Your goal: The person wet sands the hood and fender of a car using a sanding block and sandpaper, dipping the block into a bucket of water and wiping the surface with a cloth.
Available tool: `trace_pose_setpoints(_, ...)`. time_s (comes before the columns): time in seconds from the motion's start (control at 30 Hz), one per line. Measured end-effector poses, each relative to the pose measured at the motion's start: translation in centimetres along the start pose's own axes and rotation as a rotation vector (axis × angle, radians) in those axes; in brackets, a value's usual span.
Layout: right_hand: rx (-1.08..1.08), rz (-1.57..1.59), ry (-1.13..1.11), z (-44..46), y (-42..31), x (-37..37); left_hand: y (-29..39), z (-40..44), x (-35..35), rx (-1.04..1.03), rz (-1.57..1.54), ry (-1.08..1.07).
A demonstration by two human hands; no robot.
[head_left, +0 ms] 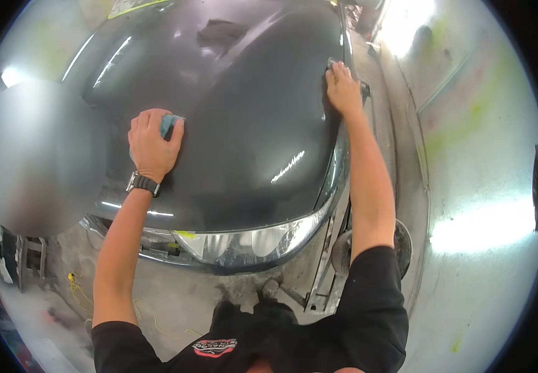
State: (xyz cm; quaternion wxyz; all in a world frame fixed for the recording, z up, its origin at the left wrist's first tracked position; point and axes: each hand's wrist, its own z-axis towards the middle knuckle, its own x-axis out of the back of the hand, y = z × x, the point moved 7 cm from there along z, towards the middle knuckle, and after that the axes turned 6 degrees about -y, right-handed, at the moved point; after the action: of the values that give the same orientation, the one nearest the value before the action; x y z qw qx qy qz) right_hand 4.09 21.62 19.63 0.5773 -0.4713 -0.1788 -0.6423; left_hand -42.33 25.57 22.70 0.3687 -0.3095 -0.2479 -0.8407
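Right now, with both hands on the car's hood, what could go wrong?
The watch could scratch the hood if that arm dips. Grit trapped between the hood and the blue cloth under the left hand might mark the surface, though none shows. And the yellow cord lies loose on the floor, so it might trip someone.

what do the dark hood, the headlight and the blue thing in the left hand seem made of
Dark grey car hood: probably painted metal, glossy, with bright light streaks reflected. Clear headlight: likely plastic, shiny, inner bowls showing through. Pale blue piece: perhaps cloth or paper, matte, edge uneven.
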Motion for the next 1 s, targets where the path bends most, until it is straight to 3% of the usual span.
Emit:
trace_pose_setpoints(0.03,-0.054,-0.011,-0.021,2.1,0.2,-0.2,0.0,-0.2,0.2,0.003,0.009,0.01)
trace_pose_setpoints(0.1,0.29,-0.249,0.038,1.9,-0.5,-3.3,0.7,-0.2,1.5,0.012,-0.026,0.032)
trace_pose_setpoints(0.2,0.282,0.056,-0.128,-10.6,-10.4,1.5,-0.3,-0.4,1.7,0.018,-0.087,0.042)
trace_pose_setpoints(0.27,0.392,-0.102,-0.236,-21.8,-16.5,1.9,-0.7,-1.1,1.0,0.002,-0.079,0.078)
trace_pose_setpoints(0.33,0.423,0.029,-0.465,-29.0,-17.5,0.2,-1.1,-1.2,1.0,0.008,-0.103,0.065)
trace_pose_setpoints(0.43,0.478,-0.102,-0.351,-19.6,-16.1,1.5,-1.1,-1.7,0.4,0.022,-0.148,0.042)
trace_pose_setpoints(0.5,0.364,0.048,-0.331,-8.1,-11.5,0.1,-1.3,-1.3,0.8,0.017,-0.159,0.071)
trace_pose_setpoints(0.6,-0.012,-0.122,-0.34,1.9,-6.9,-2.3,-1.5,-1.6,0.9,0.015,-0.18,0.099)
trace_pose_setpoints(0.67,0.133,-0.113,-0.291,-0.9,-9.2,-3.7,-1.4,-1.6,1.2,0.019,-0.175,0.108)
trace_pose_setpoints(0.73,0.355,-0.051,-0.267,-10.5,-15.7,-1.8,-1.4,-1.8,1.0,0.023,-0.172,0.105)
trace_pose_setpoints(0.83,0.471,-0.059,-0.348,-22.4,-21.0,0.5,-1.6,-1.4,1.4,0.03,-0.221,0.052)
trace_pose_setpoints(0.93,0.553,-0.046,-0.361,-18.2,-20.2,2.0,-1.5,-1.0,1.0,0.065,-0.166,0.058)
trace_pose_setpoints(1.0,0.405,-0.015,-0.295,-9.4,-16.2,0.4,-1.6,-0.8,0.4,0.046,-0.135,0.025)
